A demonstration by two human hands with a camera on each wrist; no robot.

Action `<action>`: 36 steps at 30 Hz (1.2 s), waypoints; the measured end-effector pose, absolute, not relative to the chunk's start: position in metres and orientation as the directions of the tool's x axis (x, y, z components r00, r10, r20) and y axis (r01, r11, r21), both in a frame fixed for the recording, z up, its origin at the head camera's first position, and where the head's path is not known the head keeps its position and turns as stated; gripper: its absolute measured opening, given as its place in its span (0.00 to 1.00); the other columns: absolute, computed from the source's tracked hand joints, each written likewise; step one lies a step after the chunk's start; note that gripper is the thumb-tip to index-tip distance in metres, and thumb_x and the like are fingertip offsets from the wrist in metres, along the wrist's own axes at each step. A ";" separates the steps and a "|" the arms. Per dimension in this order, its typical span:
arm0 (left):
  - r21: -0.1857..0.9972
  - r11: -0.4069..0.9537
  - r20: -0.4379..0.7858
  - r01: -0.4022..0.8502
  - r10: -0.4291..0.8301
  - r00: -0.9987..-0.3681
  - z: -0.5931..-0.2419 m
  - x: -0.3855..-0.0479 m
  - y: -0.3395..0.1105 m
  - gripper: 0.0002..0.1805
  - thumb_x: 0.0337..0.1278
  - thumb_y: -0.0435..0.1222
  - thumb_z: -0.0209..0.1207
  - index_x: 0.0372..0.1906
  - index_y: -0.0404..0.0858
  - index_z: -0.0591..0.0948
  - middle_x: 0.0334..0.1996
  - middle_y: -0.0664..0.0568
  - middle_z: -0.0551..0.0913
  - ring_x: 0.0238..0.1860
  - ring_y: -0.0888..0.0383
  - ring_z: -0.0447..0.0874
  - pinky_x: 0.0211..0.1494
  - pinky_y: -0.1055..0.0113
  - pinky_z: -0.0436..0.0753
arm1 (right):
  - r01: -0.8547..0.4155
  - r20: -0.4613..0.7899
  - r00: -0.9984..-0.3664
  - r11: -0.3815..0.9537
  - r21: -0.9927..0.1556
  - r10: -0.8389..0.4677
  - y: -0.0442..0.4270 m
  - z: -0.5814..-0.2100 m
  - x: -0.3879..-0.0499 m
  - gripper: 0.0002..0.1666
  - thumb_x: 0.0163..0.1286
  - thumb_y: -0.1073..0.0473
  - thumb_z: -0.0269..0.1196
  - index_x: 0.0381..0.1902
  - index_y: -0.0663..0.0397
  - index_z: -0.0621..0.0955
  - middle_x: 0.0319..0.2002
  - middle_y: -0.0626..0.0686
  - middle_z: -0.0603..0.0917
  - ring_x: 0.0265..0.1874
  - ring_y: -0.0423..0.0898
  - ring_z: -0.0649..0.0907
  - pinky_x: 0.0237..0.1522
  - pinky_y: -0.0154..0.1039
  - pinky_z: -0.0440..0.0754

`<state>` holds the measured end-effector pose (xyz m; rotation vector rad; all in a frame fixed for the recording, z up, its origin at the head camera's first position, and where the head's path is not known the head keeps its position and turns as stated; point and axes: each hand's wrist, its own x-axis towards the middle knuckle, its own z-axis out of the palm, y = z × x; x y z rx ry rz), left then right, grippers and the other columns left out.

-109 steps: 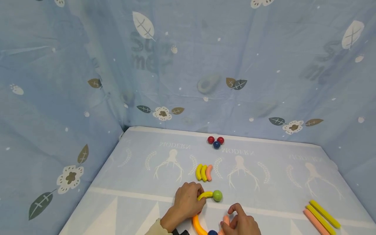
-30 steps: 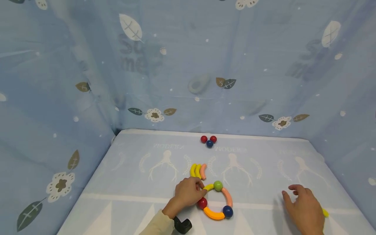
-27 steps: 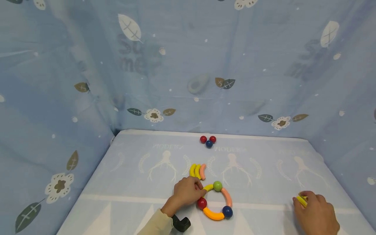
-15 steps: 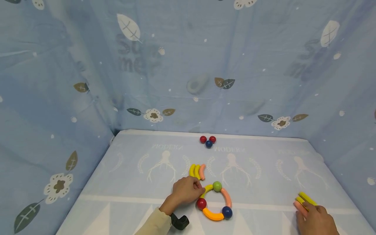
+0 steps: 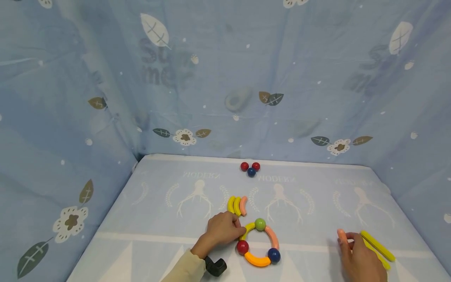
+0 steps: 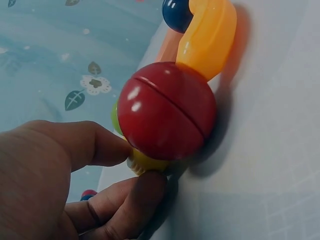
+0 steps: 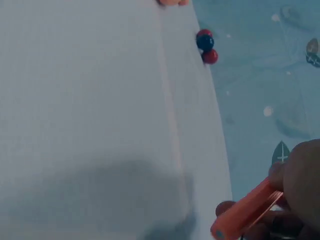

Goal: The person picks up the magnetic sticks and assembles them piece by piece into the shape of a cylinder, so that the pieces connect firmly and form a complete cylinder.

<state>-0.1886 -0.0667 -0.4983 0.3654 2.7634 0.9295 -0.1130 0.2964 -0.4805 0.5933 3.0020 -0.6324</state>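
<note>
A ring of curved rods and balls lies on the table before me. My left hand [image 5: 223, 229] pinches its yellow curved rod [image 5: 249, 228]; in the left wrist view thumb and finger meet on it beside the red ball [image 6: 167, 110]. Around the ring follow a green ball [image 5: 260, 224], a pink curved rod [image 5: 272, 236], a blue ball [image 5: 274, 255] and an orange curved rod [image 5: 257, 260]. To the right, my right hand [image 5: 363, 258] holds a straight pink stick [image 5: 342, 236], whose end points out past the fingers in the right wrist view.
Two yellow sticks [image 5: 378, 246] lie just right of my right hand. Behind the ring are two yellow curved rods [image 5: 234, 206] and a pink one [image 5: 243, 206]. Two red balls and a blue ball [image 5: 251, 172] sit near the back edge, before a blue curtain [image 5: 225, 78].
My right hand left the ring, reached right to the sticks, took the pink one and has drawn it left, off the yellow ones. The left hand stays on the ring.
</note>
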 end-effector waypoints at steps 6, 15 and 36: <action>0.607 0.776 -0.110 0.172 0.296 -0.949 -0.498 -0.187 -0.067 0.13 0.50 0.50 0.66 0.16 0.52 0.78 0.13 0.63 0.73 0.19 0.62 0.70 0.25 0.65 0.67 | -0.088 0.295 -0.951 0.837 -0.541 0.091 0.261 -0.481 -0.125 0.23 0.74 0.61 0.59 0.59 0.69 0.66 0.29 0.52 0.82 0.15 0.36 0.73 0.19 0.33 0.71; 0.596 0.783 -0.107 0.180 0.300 -0.948 -0.500 -0.187 -0.066 0.13 0.48 0.50 0.65 0.16 0.53 0.78 0.12 0.63 0.73 0.19 0.62 0.70 0.24 0.65 0.67 | -0.294 0.376 -0.927 0.630 -0.719 -0.003 0.215 -0.496 -0.150 0.14 0.62 0.67 0.70 0.46 0.58 0.82 0.34 0.48 0.84 0.20 0.35 0.77 0.20 0.30 0.75; 0.572 0.800 -0.107 0.182 0.293 -0.950 -0.502 -0.189 -0.065 0.14 0.48 0.52 0.65 0.16 0.54 0.77 0.12 0.64 0.73 0.19 0.62 0.69 0.24 0.66 0.67 | -0.342 0.289 -0.940 0.485 -0.805 -0.184 0.163 -0.495 -0.182 0.14 0.53 0.66 0.76 0.38 0.59 0.85 0.29 0.41 0.84 0.24 0.38 0.81 0.28 0.33 0.82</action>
